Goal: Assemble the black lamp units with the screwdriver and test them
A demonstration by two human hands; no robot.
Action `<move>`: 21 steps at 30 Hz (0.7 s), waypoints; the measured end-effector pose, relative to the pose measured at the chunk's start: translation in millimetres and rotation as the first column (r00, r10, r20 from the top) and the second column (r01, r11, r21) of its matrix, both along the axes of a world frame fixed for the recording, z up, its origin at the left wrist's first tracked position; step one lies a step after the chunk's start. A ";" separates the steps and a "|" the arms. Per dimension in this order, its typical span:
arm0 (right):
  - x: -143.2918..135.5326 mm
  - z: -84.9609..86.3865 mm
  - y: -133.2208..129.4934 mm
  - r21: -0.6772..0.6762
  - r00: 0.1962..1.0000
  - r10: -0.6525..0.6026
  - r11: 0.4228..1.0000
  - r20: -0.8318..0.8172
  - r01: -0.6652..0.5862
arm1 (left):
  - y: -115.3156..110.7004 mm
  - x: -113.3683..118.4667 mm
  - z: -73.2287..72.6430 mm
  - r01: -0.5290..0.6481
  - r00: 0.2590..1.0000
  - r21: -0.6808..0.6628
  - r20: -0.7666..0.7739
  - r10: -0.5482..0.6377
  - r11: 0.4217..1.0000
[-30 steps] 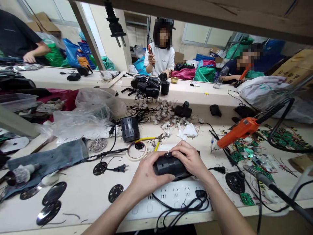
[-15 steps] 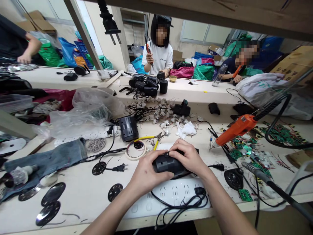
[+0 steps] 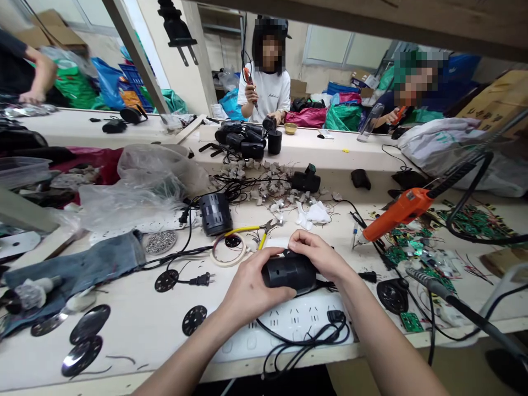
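A black cylindrical housing (image 3: 289,276) lies on its side above the white power strip (image 3: 231,347). My left hand (image 3: 251,283) is wrapped round its left end, thumb along the near side and fingers over the top. With bent fingers, my right hand (image 3: 319,254) grips its right end close to a small dark part (image 3: 287,253) on top. The right hand covers that end of the housing. A black cord (image 3: 284,344) lies looped on the strip below. Just beyond the hands are yellow-handled cutters (image 3: 263,237) and a roll of tape (image 3: 214,256).
An orange electric screwdriver (image 3: 396,213) hangs at right above green circuit boards (image 3: 412,322). Another black housing (image 3: 215,213) stands left of the cutters. Black discs (image 3: 89,324) and a denim piece (image 3: 74,261) lie at left. Across the bench a person (image 3: 264,93) holds an orange screwdriver.
My right hand has shifted slightly on the housing, its fingers more curled near the top part. The housing has turned a little. My left hand keeps its grip.
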State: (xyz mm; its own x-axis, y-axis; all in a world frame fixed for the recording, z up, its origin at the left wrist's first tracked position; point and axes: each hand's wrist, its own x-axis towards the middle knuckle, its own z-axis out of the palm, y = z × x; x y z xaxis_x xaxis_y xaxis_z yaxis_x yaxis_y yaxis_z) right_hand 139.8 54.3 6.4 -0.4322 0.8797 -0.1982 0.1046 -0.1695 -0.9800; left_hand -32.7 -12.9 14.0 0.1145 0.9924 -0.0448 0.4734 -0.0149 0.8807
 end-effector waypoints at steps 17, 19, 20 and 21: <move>3.3 2.7 13.5 -0.232 0.997 0.057 0.970 -0.056 -0.068 | 3.2 3.3 12.8 0.024 0.995 -0.008 0.096 -0.023 1.000; 4.0 2.8 13.4 -0.225 0.996 0.071 0.971 -0.059 -0.083 | 3.2 3.6 12.9 0.030 0.996 0.002 0.085 -0.031 1.000; 4.4 3.1 13.0 -0.213 0.995 0.075 0.973 -0.060 -0.086 | 3.4 3.5 12.8 0.028 0.996 0.010 0.082 -0.029 1.000; 4.9 3.6 12.3 -0.192 0.995 0.076 0.977 -0.061 -0.087 | 3.6 3.1 12.6 0.019 0.996 0.018 0.084 -0.021 1.000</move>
